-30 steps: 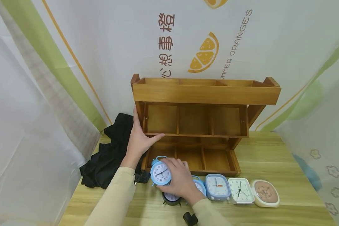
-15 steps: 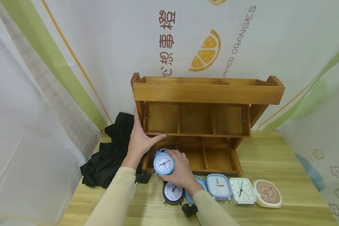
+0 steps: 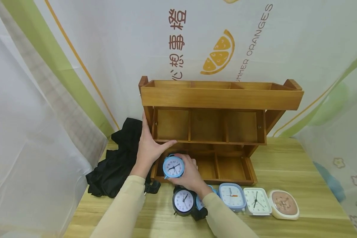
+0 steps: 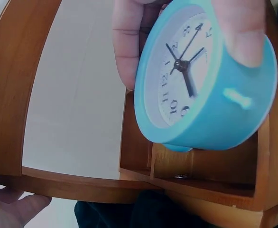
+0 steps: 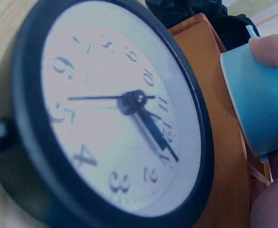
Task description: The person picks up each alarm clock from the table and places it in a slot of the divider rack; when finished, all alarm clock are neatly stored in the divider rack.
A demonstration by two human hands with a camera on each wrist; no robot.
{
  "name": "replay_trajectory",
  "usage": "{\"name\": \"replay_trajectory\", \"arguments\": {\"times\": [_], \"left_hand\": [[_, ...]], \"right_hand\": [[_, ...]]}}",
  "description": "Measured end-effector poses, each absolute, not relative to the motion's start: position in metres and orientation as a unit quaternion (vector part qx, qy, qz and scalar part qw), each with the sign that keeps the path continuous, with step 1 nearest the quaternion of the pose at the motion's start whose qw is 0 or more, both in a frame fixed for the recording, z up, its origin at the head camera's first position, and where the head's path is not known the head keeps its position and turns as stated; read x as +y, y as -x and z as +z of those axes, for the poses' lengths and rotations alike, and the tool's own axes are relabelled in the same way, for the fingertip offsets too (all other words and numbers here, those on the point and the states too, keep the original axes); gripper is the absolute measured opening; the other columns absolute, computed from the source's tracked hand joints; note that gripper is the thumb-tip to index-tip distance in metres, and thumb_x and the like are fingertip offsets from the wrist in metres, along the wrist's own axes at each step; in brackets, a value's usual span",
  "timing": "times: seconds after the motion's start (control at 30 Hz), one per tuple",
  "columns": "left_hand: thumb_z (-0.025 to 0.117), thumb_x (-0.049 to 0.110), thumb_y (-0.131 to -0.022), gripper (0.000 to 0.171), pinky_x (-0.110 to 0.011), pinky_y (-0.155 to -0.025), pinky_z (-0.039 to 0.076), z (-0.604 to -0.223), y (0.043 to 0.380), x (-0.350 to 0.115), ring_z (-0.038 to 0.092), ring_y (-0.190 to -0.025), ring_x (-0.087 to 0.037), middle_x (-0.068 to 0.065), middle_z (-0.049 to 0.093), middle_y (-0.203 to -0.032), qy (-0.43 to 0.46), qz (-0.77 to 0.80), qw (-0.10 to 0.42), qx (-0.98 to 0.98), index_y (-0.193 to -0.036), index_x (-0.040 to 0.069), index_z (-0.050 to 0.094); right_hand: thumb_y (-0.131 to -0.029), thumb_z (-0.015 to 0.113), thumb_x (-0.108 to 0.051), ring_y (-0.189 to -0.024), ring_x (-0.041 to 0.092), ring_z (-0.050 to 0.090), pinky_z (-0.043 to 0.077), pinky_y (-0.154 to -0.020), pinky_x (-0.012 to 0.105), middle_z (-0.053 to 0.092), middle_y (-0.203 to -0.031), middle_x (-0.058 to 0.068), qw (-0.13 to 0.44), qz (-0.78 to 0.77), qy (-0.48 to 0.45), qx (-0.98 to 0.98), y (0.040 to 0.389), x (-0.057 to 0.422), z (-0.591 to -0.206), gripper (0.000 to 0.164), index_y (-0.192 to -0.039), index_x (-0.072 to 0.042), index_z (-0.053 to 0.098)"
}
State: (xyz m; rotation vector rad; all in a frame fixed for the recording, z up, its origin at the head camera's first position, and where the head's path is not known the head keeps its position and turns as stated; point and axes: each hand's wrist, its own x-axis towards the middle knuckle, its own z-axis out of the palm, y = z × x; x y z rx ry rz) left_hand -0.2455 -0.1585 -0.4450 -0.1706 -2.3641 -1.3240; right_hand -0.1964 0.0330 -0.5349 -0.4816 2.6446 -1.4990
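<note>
My right hand (image 3: 188, 173) pinches a light-blue round alarm clock (image 3: 173, 167) between thumb and fingers. The clock is at the left compartment of the bottom tier of a wooden three-tier shelf (image 3: 221, 99), its dial facing me; whether it touches the wood cannot be told. In the left wrist view the same clock (image 4: 238, 104) appears close up, fingers around its rim. My left hand (image 3: 148, 150) rests with straight, spread fingers on the shelf's left side, thumb along the middle tier's front edge. A black round alarm clock (image 3: 183, 201) stands in front of the shelf, below my right hand.
Right of the black clock, another blue clock (image 3: 199, 202) is mostly hidden by my right wrist. A blue square clock (image 3: 232, 195), a white square clock (image 3: 257, 201) and a cream-and-brown clock (image 3: 285, 204) continue the row. Black cloth (image 3: 116, 165) lies left of the shelf.
My right hand has carried the blue alarm clock forward and slightly right, into the bottom tier's left compartment area. The black clock is now uncovered. My left hand stays on the shelf.
</note>
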Motion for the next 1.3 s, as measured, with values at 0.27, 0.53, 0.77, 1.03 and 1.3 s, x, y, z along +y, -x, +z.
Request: {"name": "replay_trajectory", "arguments": {"times": [0.27,0.53,0.77,1.03,1.3], "left_hand": [[0.096,0.051,-0.070,0.142,-0.059,-0.115,0.039,-0.448,0.247,-0.160,0.030,-0.155,-0.029,0.004,0.014,-0.173,0.062,-0.475,0.214,-0.851,-0.165,0.045,-0.010],[0.094,0.056,-0.071,0.141,-0.058,-0.114,0.041,-0.449,0.247,-0.158,0.032,-0.154,-0.029,0.003,0.017,-0.173,0.060,-0.477,0.212,-0.851,-0.165,0.045,-0.010],[0.094,0.056,-0.070,0.142,-0.057,-0.116,0.039,-0.448,0.247,-0.159,0.030,-0.155,-0.028,0.003,0.015,-0.173,0.064,-0.473,0.209,-0.854,-0.165,0.044,-0.011],[0.093,0.058,-0.071,0.141,-0.058,-0.116,0.038,-0.446,0.246,-0.159,0.028,-0.155,-0.028,0.003,0.012,-0.174,0.064,-0.468,0.200,-0.859,-0.165,0.043,-0.012],[0.094,0.055,-0.071,0.142,-0.058,-0.116,0.038,-0.445,0.247,-0.160,0.028,-0.156,-0.028,0.003,0.012,-0.174,0.062,-0.472,0.198,-0.857,-0.164,0.045,-0.013]], "right_hand": [[-0.071,0.099,-0.029,-0.120,0.029,0.043,0.033,-0.100,0.059,0.056,-0.142,0.003,0.033,-0.495,0.148,0.855,0.207,0.030,-0.534,0.090,-0.148,-0.020,0.053],[-0.069,0.100,-0.028,-0.122,0.032,0.044,0.032,-0.100,0.062,0.056,-0.143,0.004,0.036,-0.468,0.143,0.871,0.215,0.030,-0.534,0.090,-0.147,-0.021,0.055],[-0.071,0.099,-0.033,-0.124,0.033,0.044,0.032,-0.101,0.062,0.055,-0.145,0.005,0.049,-0.444,0.143,0.883,0.215,0.027,-0.538,0.092,-0.150,-0.020,0.052],[-0.075,0.097,-0.036,-0.126,0.034,0.043,0.033,-0.100,0.062,0.053,-0.150,0.007,0.051,-0.401,0.148,0.903,0.216,0.025,-0.542,0.093,-0.153,-0.019,0.050],[-0.075,0.096,-0.040,-0.130,0.036,0.041,0.032,-0.104,0.065,0.053,-0.151,0.008,0.075,-0.387,0.143,0.908,0.219,0.024,-0.537,0.093,-0.153,-0.018,0.051]]}}
